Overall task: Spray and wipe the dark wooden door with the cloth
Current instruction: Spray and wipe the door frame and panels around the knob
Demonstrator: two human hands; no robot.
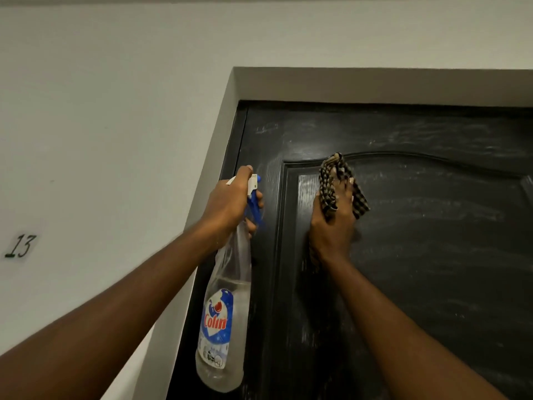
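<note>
While the left hand (227, 206) grips a clear spray bottle (225, 307) labelled "Colin" beside the door's left edge, the right hand (331, 223) presses a checked cloth (331, 174) against the dark wooden door (432, 226). On the wall (101, 111), "13" (20, 246) is written.

The spray bottle (223, 321) hangs left of the cloth (340, 186), before the door's (432, 241) left edge. The number 13 (20, 246) is on the wall (115, 111), far left.
</note>
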